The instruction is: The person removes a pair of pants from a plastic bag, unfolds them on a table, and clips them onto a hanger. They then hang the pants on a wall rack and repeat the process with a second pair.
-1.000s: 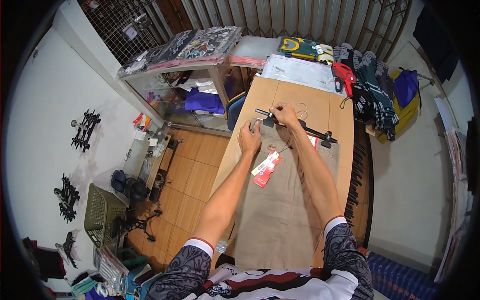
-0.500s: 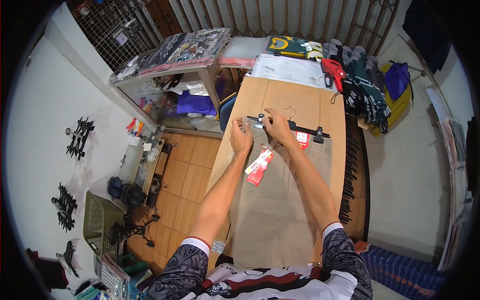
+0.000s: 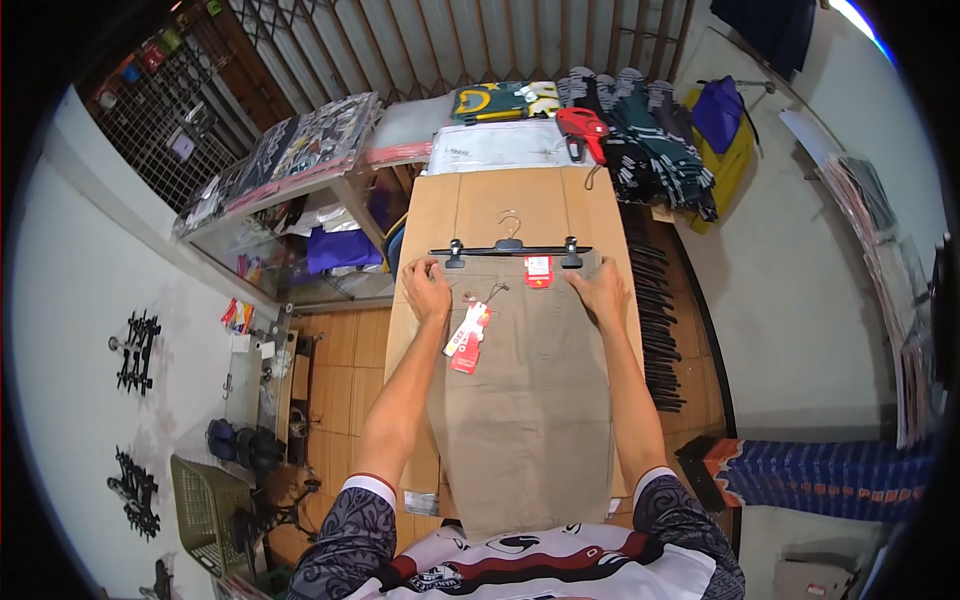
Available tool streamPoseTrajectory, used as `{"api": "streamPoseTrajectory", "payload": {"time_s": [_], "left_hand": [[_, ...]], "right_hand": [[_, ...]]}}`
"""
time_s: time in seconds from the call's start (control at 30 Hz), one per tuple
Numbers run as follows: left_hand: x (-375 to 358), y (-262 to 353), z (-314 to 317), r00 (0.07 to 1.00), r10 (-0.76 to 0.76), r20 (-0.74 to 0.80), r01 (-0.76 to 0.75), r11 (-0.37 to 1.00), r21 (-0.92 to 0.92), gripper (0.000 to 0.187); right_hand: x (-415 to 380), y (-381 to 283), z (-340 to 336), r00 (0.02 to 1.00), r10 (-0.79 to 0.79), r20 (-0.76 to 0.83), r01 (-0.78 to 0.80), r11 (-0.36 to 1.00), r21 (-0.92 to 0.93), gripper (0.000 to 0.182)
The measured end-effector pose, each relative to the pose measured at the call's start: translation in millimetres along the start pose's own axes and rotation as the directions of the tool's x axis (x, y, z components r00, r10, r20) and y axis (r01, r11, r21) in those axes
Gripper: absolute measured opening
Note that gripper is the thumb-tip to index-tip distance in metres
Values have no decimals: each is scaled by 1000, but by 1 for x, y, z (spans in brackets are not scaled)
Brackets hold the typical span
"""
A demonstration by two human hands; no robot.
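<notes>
Khaki trousers lie folded lengthwise on a cardboard-covered table, waistband away from me. A black clip hanger with a metal hook spans the waistband, one clip near the left end and another clip near the right. My left hand is closed on the waistband's left corner, just outside its clip. At the opposite corner, my right hand grips the fabric, thumb on top. Red and white hang tags rest on the front, and a red label sits at the waist.
Brown cardboard covers the table. Beyond it are a white plastic package, a red tag gun-like tool and piled socks. A glass display case stands left. Black hangers line the right side.
My right hand has left the left clip and moved to the right corner of the waistband. My left hand has closed on the left corner. The view has shifted right.
</notes>
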State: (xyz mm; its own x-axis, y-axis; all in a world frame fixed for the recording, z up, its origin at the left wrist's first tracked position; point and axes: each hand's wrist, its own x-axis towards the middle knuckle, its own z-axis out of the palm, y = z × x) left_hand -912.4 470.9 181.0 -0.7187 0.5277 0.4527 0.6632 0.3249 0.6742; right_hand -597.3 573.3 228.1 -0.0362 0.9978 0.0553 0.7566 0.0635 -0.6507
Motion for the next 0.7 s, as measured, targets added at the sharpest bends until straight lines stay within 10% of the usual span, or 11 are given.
{"api": "streamPoseTrajectory", "payload": {"time_s": [0.2,0.37,0.53,0.7], "left_hand": [[0,16,-11,999,45,24,-45,999,-25,27],[4,63,-3,892,445,82,-434,892,-126,31],[20,154,44,649,629,428,-397,760,-515,33],[28,204,89,516,474,714,-321,879,-351,50]], "right_hand": [[-3,6,-5,995,-100,5,98,979,179,50],[-5,6,-10,989,-148,-9,144,944,299,48],[6,15,0,970,-242,-1,184,734,654,44],[6,21,-5,972,-217,88,75,644,762,32]]}}
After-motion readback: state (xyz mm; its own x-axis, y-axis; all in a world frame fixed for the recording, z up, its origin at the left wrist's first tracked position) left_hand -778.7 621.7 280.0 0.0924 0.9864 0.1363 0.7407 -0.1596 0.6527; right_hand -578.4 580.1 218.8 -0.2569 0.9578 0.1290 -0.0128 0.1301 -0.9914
